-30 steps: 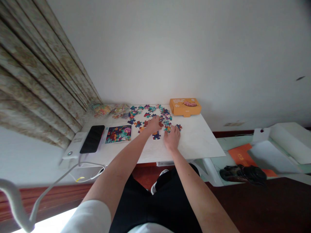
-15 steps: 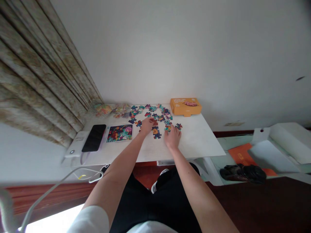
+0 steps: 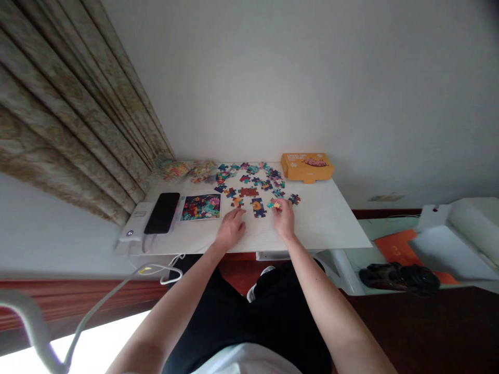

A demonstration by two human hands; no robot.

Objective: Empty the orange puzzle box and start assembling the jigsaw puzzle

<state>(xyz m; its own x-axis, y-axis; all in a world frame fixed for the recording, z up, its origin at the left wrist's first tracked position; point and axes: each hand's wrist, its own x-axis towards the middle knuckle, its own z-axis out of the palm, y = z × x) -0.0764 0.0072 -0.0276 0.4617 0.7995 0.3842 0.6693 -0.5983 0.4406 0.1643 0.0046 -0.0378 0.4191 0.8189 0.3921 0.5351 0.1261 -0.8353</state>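
**Inspector A:** Left hand (image 3: 231, 228): palm down on the white table (image 3: 323, 223), fingers loosely spread and reaching forward. It grips nothing. Its fingertips lie just short of a small orange-and-blue puzzle piece (image 3: 237, 202); I cannot tell whether they touch it.

**Inspector B:** Noted. Right hand (image 3: 284, 218)?

**Inspector A:** Also low on the table, fingers curled inward toward the thumb. A small yellow-and-teal piece (image 3: 275, 204) sits at the fingertips. It appears pinched, though at this size I cannot confirm a firm hold.

**Inspector B:** Location of the remaining pieces?

**Inspector A:** A joined dark blue cluster (image 3: 258, 207) lies between the two hands, slightly ahead of them. The loose scatter of pieces (image 3: 253, 179) spreads beyond both hands toward the wall. One separate piece (image 3: 294, 198) rests just to the right of the right hand's fingertips.

**Inspector B:** Surroundings?

**Inspector A:** A printed reference picture (image 3: 201, 206) lies left of the left hand, a black phone (image 3: 162, 219) beyond it. An orange box (image 3: 306, 166) stands at the far right corner, well apart from both hands.
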